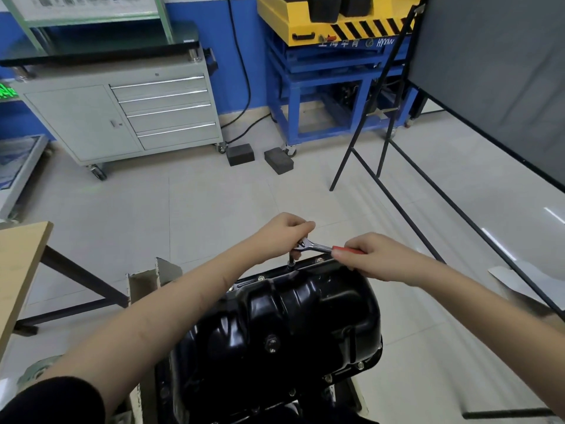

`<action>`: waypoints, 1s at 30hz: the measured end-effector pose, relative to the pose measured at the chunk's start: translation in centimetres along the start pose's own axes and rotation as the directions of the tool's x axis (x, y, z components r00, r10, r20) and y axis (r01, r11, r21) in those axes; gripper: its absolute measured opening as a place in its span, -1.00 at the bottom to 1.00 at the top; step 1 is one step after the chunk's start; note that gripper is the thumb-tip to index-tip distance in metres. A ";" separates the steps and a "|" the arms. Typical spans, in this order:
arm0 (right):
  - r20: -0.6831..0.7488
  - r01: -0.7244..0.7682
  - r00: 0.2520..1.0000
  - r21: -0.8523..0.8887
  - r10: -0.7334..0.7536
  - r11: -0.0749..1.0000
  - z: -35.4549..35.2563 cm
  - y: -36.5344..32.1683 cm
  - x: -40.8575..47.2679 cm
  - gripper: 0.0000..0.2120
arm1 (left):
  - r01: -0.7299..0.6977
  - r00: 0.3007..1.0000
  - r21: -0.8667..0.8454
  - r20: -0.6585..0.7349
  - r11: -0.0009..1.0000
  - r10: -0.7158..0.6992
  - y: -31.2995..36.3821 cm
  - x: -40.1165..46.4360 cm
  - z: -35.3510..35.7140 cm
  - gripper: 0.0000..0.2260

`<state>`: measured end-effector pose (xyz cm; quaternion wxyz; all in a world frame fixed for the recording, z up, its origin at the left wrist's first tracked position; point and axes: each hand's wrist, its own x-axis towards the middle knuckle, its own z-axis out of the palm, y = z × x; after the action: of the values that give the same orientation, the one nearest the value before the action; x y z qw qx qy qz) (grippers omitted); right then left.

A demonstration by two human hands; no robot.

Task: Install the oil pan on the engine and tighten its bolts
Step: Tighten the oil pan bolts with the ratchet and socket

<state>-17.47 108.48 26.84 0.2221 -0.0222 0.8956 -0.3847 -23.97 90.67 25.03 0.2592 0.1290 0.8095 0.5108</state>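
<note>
Black oil pan seated on engine, flange bolts in place. Left hand curls over ratchet head, steadying the socket on a far-edge bolt. Right hand grips the red handle for leverage.

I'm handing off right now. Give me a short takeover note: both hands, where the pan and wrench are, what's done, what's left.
Left hand: grips the head end of the ratchet wrench, steadying it over the socket extension.
Right hand: grips the wrench's red handle.
Oil pan: black, seated on the engine, bolts visible around its flange.
Done: pan placed, bolts fitted along the visible edges.
In progress: the socket stands on a bolt at the far edge.
Left: finish this bolt, then work round the rest; how tight they are cannot be told from the view.
</note>
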 end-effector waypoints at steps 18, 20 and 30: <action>-0.197 -0.048 0.980 -0.179 0.012 0.983 0.9 -1.3 -1.8 -0.66 | -0.033 0.999 -0.170 -0.037 0.985 0.027 0.0 2.2 0.3 -0.55; -0.193 -0.013 0.980 -0.306 -0.049 0.952 0.1 -1.9 -0.4 -0.75 | -0.019 1.000 -0.186 -0.008 0.982 0.018 -0.2 2.3 0.1 -0.52; -0.201 0.213 0.939 -0.298 -0.279 0.931 1.3 -4.0 3.0 -0.81 | 0.168 0.981 -0.104 0.111 0.980 -0.157 -4.7 1.2 -2.1 -0.79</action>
<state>-20.19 104.14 27.69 0.0569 -0.1185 0.9501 -0.2830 -25.84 87.59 21.21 0.3479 0.0734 0.7730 0.5254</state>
